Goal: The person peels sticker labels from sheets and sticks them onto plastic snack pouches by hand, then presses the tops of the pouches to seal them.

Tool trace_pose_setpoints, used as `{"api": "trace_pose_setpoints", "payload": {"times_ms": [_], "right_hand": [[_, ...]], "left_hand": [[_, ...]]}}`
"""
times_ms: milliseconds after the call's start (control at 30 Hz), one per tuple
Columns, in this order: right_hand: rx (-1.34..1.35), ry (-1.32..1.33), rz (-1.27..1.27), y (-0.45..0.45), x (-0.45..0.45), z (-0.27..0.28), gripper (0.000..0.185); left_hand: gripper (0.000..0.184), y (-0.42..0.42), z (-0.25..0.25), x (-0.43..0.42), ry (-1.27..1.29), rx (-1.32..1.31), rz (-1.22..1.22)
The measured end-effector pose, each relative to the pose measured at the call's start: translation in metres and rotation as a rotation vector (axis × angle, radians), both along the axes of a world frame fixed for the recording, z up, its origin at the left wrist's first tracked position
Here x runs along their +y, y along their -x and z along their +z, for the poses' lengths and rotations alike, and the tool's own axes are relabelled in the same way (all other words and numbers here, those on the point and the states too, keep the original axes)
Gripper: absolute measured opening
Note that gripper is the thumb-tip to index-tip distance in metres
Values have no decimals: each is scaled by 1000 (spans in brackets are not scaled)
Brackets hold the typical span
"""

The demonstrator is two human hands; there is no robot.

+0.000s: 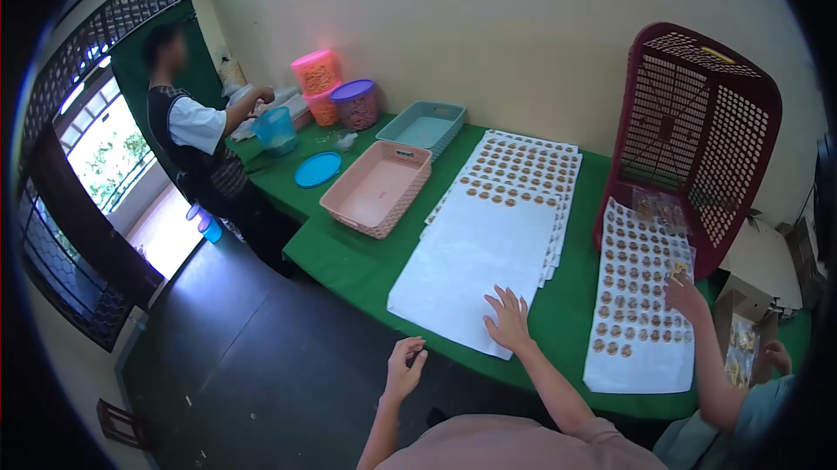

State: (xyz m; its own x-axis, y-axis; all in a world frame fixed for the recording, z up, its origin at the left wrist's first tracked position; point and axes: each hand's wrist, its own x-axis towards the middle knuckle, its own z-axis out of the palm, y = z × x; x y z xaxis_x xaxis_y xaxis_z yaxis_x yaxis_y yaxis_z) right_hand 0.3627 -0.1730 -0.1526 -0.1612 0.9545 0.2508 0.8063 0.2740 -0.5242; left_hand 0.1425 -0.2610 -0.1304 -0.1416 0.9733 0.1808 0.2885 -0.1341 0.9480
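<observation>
My right hand (508, 319) is spread over the lower right part of a white sheet (475, 256), fingers apart and holding nothing. This sheet's lower part is blank, and rows of round brown-and-gold stickers (523, 165) run across its upper end and the sheets under it. Off the table's front edge, near the sheet's lower left corner, hangs my left hand (406, 367), its fingers loosely bent, the thumb apart, nothing in it. To the right, another person's hand (687, 296) touches a second sticker sheet (641, 365).
On the green-covered table (349, 256) stand a pink basket (375, 200), a teal basket (423, 126), a blue lid (318, 169) and snack tubs (355, 104). A maroon crate (689, 121) leans at right beside a cardboard box (741, 309). Another person (209, 134) stands far left.
</observation>
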Motion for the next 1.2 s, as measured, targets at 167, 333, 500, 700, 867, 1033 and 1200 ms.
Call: {"api": "trace_pose_setpoints", "payload": {"times_ms": [167,333,500,700,867,1033,1200], "right_hand": [[-126,62,56,33,0,-29,42],[-90,57,18,37,0,-17,39],[49,57,-55,27,50,1,32],[30,19,-316,-3,168,-10,37],[-95,12,-514,-8,240,-21,44],[-231,62,-554,-2,253,-29,45],[-300,72,-564,0,260,-27,45]], "left_hand": [[20,52,-6,-2,30,6,-30],[17,68,-5,19,56,46,-49],[18,51,2,69,-5,118,-159],[31,17,-10,139,-86,382,-432],[61,-22,0,170,-24,923,-608],[80,-38,-33,170,38,1082,-810],[79,-39,-40,168,66,1062,-815]]}}
